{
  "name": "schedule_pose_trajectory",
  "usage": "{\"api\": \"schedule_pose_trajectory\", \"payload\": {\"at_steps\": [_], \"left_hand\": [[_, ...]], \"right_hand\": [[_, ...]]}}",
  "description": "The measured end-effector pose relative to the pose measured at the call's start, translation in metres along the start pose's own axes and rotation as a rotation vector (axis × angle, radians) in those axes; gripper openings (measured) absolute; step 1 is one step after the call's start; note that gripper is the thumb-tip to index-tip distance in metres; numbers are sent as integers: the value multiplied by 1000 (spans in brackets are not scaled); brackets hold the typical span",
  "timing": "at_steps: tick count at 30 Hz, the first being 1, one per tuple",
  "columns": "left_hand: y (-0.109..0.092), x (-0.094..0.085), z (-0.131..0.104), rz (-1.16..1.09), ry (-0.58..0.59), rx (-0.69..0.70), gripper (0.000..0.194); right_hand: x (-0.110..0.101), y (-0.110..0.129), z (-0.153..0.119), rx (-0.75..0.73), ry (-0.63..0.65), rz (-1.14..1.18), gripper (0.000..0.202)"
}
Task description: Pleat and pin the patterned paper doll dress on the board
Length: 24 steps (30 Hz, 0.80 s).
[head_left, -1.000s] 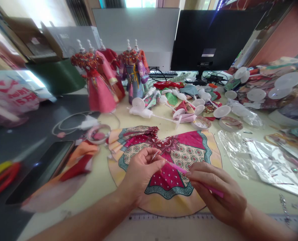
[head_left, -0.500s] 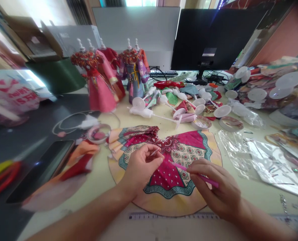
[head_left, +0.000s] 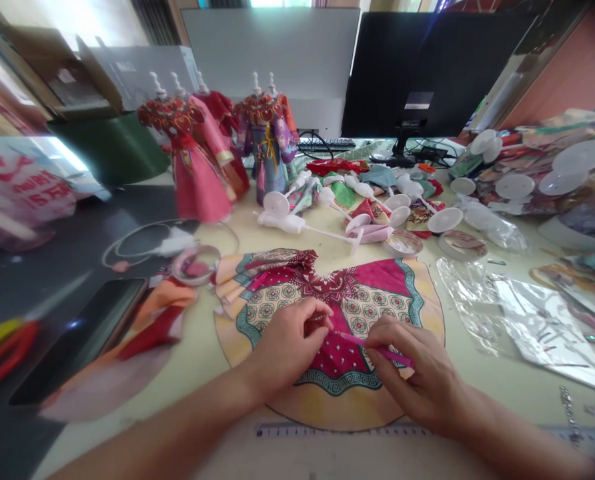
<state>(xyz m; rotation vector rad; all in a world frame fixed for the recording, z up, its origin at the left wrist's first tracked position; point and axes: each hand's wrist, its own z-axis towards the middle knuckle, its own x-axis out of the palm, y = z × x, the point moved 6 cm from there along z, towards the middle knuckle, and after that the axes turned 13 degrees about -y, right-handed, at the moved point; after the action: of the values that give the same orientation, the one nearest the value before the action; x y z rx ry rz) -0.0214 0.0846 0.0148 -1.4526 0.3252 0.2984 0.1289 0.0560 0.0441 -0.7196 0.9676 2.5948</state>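
Observation:
A round piece of patterned fabric (head_left: 377, 301) lies flat, magenta and cream with a teal scroll border and pale yellow rim. Its upper left part is gathered in folds. Over its middle, my left hand (head_left: 295, 333) is closed, thumb and forefinger pinched on something too small to make out. My right hand (head_left: 417, 373) grips a slim pink pen-shaped tool (head_left: 395, 355), its tip pointing left, close to the left fingertips. Small pale dots are scattered on the magenta panel beneath both hands.
Dressed doll forms (head_left: 202, 173) stand at the back left before monitors (head_left: 427, 73). Doll stands and cloth pieces (head_left: 347, 193) are heaped behind the fabric. A phone (head_left: 82, 340) and scissors (head_left: 7, 353) lie left, a clear bag (head_left: 547, 327) right, a ruler (head_left: 327, 430) in front.
My left hand has shifted slightly right and down, with the fingertips lower. My right hand has moved left with the pink tool, bringing its tip nearer to the left fingers.

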Motion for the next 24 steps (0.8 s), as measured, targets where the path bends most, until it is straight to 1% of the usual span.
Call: {"api": "schedule_pose_trajectory", "payload": {"at_steps": [7, 13, 24], "left_hand": [[1, 2, -1, 46, 14, 19, 16], [-2, 3, -2, 108, 34, 82, 19], [-7, 2, -2, 169, 27, 166, 20]], "right_hand": [[1, 1, 0, -9, 23, -20, 9], [1, 2, -1, -16, 26, -29, 10], [4, 2, 0, -7, 63, -35, 10]]}}
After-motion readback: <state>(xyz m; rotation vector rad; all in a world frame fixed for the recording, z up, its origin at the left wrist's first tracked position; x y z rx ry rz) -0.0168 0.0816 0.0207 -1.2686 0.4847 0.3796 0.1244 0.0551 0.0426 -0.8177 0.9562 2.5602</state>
